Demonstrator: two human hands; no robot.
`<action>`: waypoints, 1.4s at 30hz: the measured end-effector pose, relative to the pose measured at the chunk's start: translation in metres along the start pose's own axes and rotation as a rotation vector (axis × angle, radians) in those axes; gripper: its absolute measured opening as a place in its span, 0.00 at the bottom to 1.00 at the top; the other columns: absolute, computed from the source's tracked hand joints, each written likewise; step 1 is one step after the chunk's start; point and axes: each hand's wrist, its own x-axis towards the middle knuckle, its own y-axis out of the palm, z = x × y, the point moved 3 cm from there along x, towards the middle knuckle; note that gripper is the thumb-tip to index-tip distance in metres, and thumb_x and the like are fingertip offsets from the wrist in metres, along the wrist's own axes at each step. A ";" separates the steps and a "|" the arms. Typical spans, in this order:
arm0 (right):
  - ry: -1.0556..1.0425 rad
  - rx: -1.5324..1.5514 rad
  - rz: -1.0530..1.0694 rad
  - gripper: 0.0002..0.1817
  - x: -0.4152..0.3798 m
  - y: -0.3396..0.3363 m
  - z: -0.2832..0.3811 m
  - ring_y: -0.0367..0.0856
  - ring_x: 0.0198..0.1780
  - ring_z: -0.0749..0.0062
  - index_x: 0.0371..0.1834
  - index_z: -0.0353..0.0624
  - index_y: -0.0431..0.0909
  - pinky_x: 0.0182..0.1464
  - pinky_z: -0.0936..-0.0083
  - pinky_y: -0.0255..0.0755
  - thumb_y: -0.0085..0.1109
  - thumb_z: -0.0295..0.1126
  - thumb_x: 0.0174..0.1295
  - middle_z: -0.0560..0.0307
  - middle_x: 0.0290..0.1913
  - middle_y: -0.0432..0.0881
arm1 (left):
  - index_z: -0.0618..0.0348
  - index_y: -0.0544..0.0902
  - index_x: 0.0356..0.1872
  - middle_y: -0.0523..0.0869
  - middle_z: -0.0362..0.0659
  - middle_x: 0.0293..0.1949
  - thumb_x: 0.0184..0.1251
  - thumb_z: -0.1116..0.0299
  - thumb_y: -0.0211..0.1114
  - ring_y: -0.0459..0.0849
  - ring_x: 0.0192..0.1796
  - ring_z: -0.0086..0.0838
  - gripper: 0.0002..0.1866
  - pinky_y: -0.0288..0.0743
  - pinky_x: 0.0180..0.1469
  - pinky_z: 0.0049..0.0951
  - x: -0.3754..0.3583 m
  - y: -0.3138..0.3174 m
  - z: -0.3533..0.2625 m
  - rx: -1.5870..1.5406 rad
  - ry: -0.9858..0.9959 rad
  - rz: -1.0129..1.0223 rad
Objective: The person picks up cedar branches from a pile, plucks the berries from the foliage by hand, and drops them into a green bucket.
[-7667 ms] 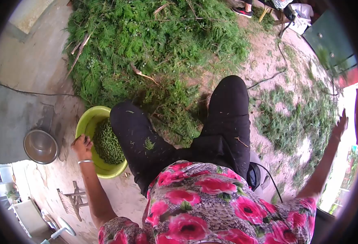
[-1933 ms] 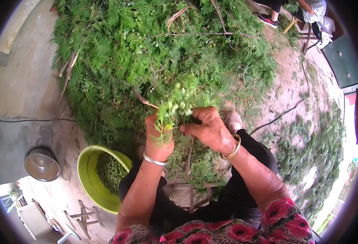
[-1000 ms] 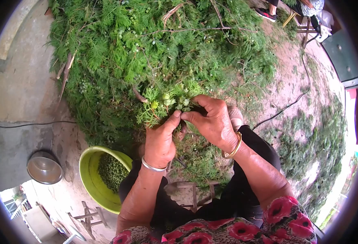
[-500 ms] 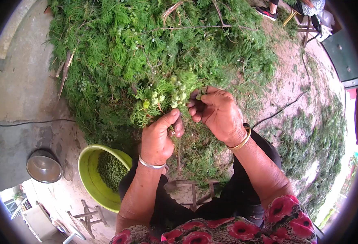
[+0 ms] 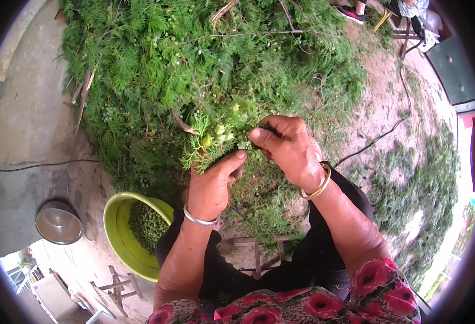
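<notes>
My left hand, with a silver bangle at the wrist, is closed on a leafy green sprig that bears pale green cones. My right hand, wearing a gold bangle, has its thumb and fingers pressed together at the sprig's right side, by the cones. What lies between those fingers is hidden. Behind both hands rises a large heap of green branches.
A yellow-green tub with small green cones stands at lower left, beside a metal bowl. A black cable crosses the ground at right. A person's shoe shows at top right, near a stool.
My right hand has closed in on the cones, its thumb now against the fingers. My left hand and the sprig have shifted slightly, and the sprig's leaves are tilted differently.
</notes>
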 end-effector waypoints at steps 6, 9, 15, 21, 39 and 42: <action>0.362 0.867 0.118 0.12 -0.001 0.010 -0.018 0.62 0.20 0.84 0.22 0.37 0.72 0.20 0.83 0.56 0.59 0.30 0.61 0.65 0.19 0.69 | 0.61 0.81 0.35 0.82 0.37 0.28 0.59 0.70 0.67 0.75 0.27 0.20 0.07 0.64 0.28 0.20 0.004 -0.003 0.011 -0.106 -0.115 0.063; 0.411 1.046 0.058 0.10 -0.001 0.010 -0.020 0.62 0.21 0.83 0.25 0.38 0.72 0.20 0.84 0.55 0.58 0.29 0.62 0.64 0.22 0.69 | 0.62 0.82 0.35 0.82 0.37 0.30 0.59 0.70 0.66 0.75 0.28 0.20 0.07 0.65 0.29 0.20 0.008 -0.003 0.018 -0.214 -0.166 0.134; 0.492 1.323 0.101 0.08 -0.004 0.011 -0.018 0.63 0.23 0.81 0.27 0.38 0.72 0.21 0.84 0.55 0.56 0.29 0.63 0.61 0.24 0.69 | 0.61 0.75 0.26 0.67 0.36 0.16 0.63 0.67 0.59 0.63 0.22 0.23 0.10 0.57 0.29 0.26 0.006 0.016 0.007 -0.279 -0.175 0.200; 0.417 1.443 0.243 0.07 -0.004 0.011 -0.022 0.63 0.24 0.80 0.30 0.38 0.72 0.22 0.84 0.56 0.54 0.30 0.64 0.60 0.25 0.69 | 0.62 0.76 0.29 0.64 0.34 0.14 0.64 0.64 0.58 0.59 0.19 0.20 0.11 0.54 0.28 0.24 0.006 0.017 0.011 -0.458 -0.168 0.349; 0.331 0.886 0.073 0.09 -0.005 0.005 -0.014 0.71 0.20 0.81 0.25 0.36 0.71 0.23 0.84 0.66 0.57 0.27 0.61 0.61 0.22 0.74 | 0.67 0.80 0.35 0.80 0.42 0.28 0.58 0.75 0.64 0.69 0.27 0.22 0.07 0.64 0.32 0.25 0.015 0.006 0.020 -0.453 -0.138 0.118; 0.297 0.810 0.111 0.09 -0.005 0.009 -0.011 0.71 0.20 0.80 0.25 0.35 0.71 0.23 0.83 0.66 0.56 0.27 0.61 0.59 0.22 0.75 | 0.66 0.79 0.39 0.80 0.43 0.30 0.57 0.75 0.63 0.72 0.29 0.25 0.09 0.64 0.32 0.26 0.018 0.003 0.019 -0.420 -0.155 0.069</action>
